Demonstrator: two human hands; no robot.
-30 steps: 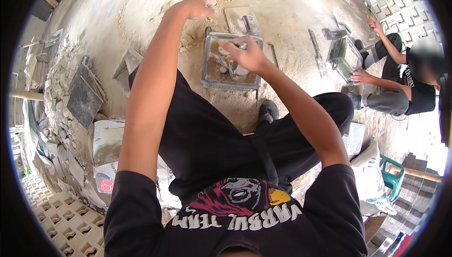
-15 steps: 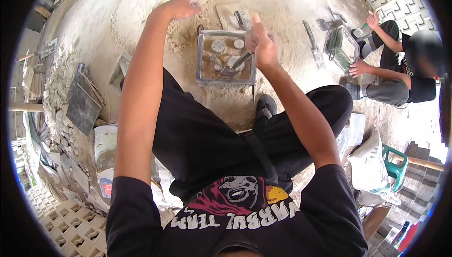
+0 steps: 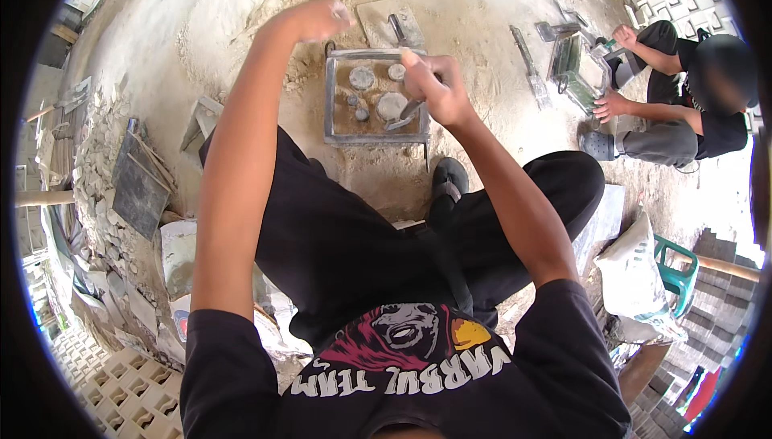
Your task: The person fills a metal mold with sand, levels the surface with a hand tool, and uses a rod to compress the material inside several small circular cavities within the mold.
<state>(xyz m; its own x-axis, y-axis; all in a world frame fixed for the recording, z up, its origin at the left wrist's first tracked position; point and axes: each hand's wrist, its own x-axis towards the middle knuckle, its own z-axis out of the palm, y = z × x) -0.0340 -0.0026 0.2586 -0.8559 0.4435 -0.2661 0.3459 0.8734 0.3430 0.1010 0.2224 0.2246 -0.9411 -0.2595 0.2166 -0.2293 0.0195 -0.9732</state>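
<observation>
My right hand [image 3: 438,89] is closed around a small trowel [image 3: 402,121], its thumb stretched out. The metal blade points down-left over a square grey frame [image 3: 376,140]. Brown sand [image 3: 342,113] fills the frame, with several round grey pieces set in it; a large round piece [image 3: 391,105] is beside the blade. Beyond the frame's far left corner, my left hand [image 3: 320,19] hangs in the air with its fingers curled together. They are blurred, and whatever they may hold cannot be made out. Behind the frame, a dark-handled tool [image 3: 397,29] rests on a flat board [image 3: 374,21].
At the right a co-worker [image 3: 675,109] sits with both hands at another frame [image 3: 579,69]. A long bar [image 3: 527,61] lies between us. Left are a dark slab [image 3: 141,174] and rubble [image 3: 96,206]. A white sack [image 3: 631,266] and green stool [image 3: 677,270] stand lower right.
The trowel has tilted, and my right hand has shifted slightly down and left. My left hand stays raised near the same place. The co-worker's upper hand has moved toward their frame.
</observation>
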